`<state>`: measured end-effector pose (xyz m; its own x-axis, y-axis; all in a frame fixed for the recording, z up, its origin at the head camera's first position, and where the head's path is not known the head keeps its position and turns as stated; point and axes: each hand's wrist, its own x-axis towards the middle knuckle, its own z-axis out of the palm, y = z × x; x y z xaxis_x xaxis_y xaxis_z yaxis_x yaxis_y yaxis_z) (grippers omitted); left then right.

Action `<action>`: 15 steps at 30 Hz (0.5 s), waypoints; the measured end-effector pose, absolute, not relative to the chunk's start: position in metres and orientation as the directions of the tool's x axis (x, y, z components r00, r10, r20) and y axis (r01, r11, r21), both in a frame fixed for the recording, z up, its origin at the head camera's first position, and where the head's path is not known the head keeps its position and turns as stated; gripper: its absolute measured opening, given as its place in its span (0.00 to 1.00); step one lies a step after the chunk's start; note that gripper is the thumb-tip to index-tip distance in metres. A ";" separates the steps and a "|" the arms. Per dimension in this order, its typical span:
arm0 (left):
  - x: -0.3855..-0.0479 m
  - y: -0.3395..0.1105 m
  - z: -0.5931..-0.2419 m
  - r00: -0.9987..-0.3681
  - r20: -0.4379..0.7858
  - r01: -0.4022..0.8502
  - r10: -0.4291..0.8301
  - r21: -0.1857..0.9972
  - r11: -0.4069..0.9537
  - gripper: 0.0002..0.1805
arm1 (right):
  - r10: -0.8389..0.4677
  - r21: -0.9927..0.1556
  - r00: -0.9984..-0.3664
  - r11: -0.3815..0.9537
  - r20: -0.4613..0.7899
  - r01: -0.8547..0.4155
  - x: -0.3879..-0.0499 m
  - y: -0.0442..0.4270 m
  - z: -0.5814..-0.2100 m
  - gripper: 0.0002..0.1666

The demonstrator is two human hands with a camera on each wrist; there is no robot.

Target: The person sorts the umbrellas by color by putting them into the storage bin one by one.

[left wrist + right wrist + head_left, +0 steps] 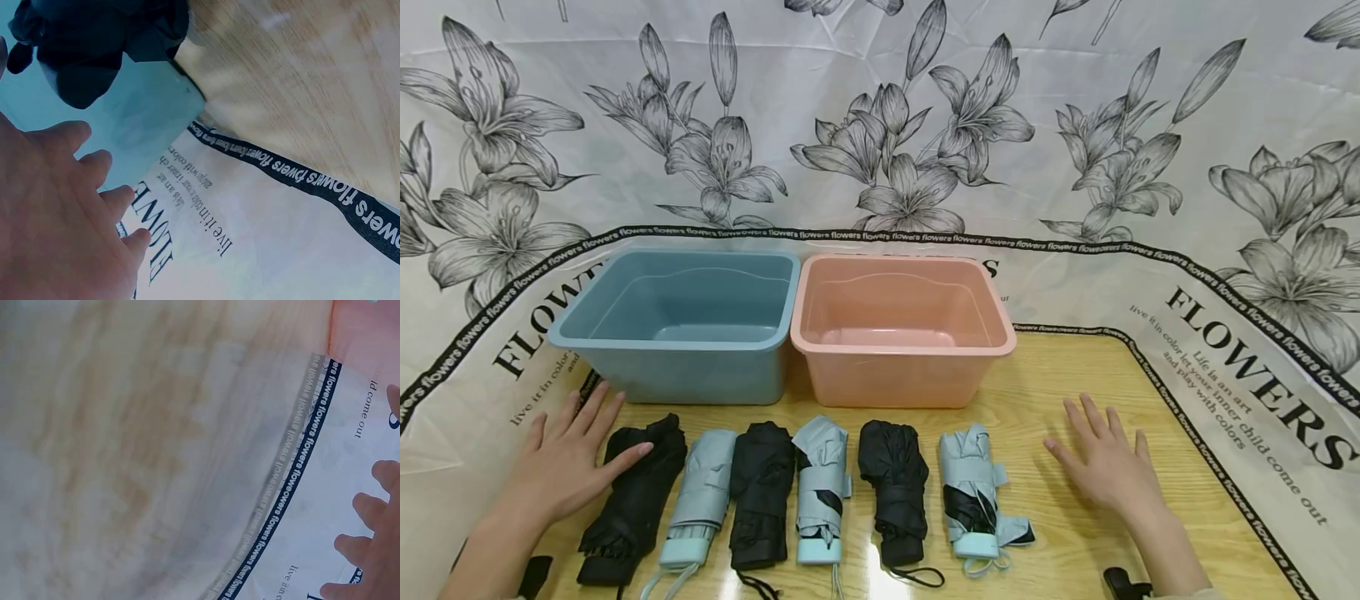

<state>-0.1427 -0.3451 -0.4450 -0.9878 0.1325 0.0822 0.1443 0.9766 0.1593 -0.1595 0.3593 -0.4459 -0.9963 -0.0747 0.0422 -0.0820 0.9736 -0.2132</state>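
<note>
Head view: six folded umbrellas in a row on the wooden table (1052, 375), handles toward the person. From the left: first black umbrella (634, 500), first light blue umbrella (700, 492), second black umbrella (762, 492), second light blue umbrella (820, 483), third black umbrella (892, 483), third light blue umbrella (972, 483). Blue bin (688, 372) and pink bin (895, 379) stand side by side behind them. Umbrellas probably light, not fragile: soft, perhaps slick cloth around a stiffer core. Best hold, I judge, is around the strapped middle; the cord loops would let the body swing. (Third light blue has a loose flap by its handle, likely to trail.) Left hand (568, 462) flat, fingers spread, thumb over the first black umbrella; contact cannot be told. Right hand (1105, 467) spread too, well apart from the row, holding nothing.

Left wrist view: fingers apart, none curled round anything. Dark folded fabric at the top, likely the first black umbrella; blue bin wall beyond, lettered cloth (300, 231) below.

Right wrist view: fingertips enter at the right edge, separated, nothing between them. Lettered cloth behind; table blurred; a pink patch in the top corner, probably the pink bin.
</note>
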 end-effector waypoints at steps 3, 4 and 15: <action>-0.142 -0.344 -0.445 -0.986 0.096 0.152 0.137 0.171 0.974 0.54 | -0.074 -0.213 -0.996 0.974 0.052 -0.084 -0.160 0.359 -0.442 0.51; -0.141 -0.343 -0.445 -0.986 0.097 0.155 0.139 0.175 0.972 0.53 | -0.073 -0.212 -0.996 0.974 0.058 -0.083 -0.161 0.359 -0.441 0.51; -0.124 -0.329 -0.435 -0.974 0.117 0.216 0.193 0.237 0.947 0.52 | -0.086 -0.244 -0.964 0.958 0.252 -0.149 -0.177 0.344 -0.419 0.49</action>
<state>-0.1238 -0.3295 -0.4352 -0.9742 0.1929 0.1170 0.2161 0.9471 0.2375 -0.1769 0.3443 -0.4194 -0.9638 -0.0856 0.2524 -0.1491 0.9581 -0.2445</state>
